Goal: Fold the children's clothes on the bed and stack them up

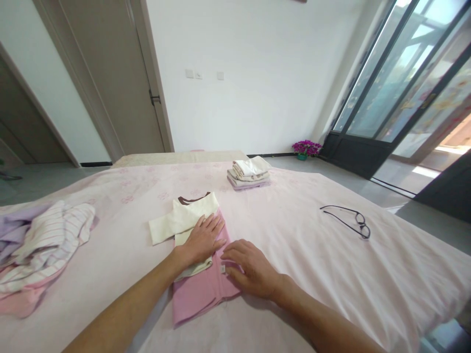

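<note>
- Resting flat on the small shirt point(193, 301), the left hand point(204, 238) has its palm down and its fingers out straight — it is not gripping anything.
- The right hand point(253, 269) is just to the right of it, on the right edge of the same shirt. Its fingers are bent, with a gap between them and the thumb. I cannot tell if the tips pinch the cloth.
- The shirt lies near the middle of the pale pink cover point(287, 220). It is cream at the far end and pink at the near end, with a brown neck band point(194, 200) at the far end.
- One cream sleeve point(162, 229) sticks out to the left.
- A little white tag point(222, 269) shows between the hands, close to the right thumb.
- Far off, a bit to the right, sits a neat pile of folded clothes point(248, 179).
- On the left is a messy heap of clothes point(47, 240) — purple, striped and pink.
- Black glasses point(362, 225) lie on the right, well apart from the shirt.
- Purple flowers point(306, 147) stand on the far floor.
</note>
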Demonstrator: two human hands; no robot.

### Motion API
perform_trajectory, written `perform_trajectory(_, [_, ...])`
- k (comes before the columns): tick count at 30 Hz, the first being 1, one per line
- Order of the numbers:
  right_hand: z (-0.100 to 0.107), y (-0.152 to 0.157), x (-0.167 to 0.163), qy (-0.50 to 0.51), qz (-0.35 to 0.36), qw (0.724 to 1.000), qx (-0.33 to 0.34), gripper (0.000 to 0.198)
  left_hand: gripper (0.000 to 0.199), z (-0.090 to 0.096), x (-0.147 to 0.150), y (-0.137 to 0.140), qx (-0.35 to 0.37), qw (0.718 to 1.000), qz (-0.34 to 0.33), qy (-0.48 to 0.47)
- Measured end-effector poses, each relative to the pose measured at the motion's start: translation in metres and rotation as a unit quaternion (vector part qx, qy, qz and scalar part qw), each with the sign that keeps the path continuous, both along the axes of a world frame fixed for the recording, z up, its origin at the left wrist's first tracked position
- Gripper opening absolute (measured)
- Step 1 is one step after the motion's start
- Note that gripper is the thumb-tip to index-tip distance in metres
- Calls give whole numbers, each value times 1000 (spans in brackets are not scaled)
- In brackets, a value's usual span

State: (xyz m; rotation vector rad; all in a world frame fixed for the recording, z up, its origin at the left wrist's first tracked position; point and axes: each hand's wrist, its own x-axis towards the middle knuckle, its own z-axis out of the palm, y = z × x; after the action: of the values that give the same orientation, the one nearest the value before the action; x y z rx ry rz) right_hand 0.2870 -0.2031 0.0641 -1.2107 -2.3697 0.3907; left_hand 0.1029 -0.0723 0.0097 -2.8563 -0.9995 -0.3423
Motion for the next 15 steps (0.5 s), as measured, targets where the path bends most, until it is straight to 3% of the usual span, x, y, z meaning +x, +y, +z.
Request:
perform_trajectory(3, [-4,3,3,-37,17,999,-19,14,51,5,-5,3,-55,998,-15,-25])
perform_trajectory(6, [-11,5,7,-11,-32,999,8,16,39,16,-23,15,-69,993,0,-95])
perform_trajectory(8, [-15,8,11,14,-61,997,44,22,38,24,-44,27,-48,983,85,-157])
perform_trajectory(10, [-17,13,14,9,-64,995,74,33,39,29,-72,39,-38,958,217,-184])
perform_trajectory(12, [-18,19,14,-23,-55,994,86,41,42,30,-101,49,-48,928,332,-164])
perform_trajectory(15, [-17,34,12,-75,-52,993,78,48,50,26,-135,56,-73,892,428,-127])
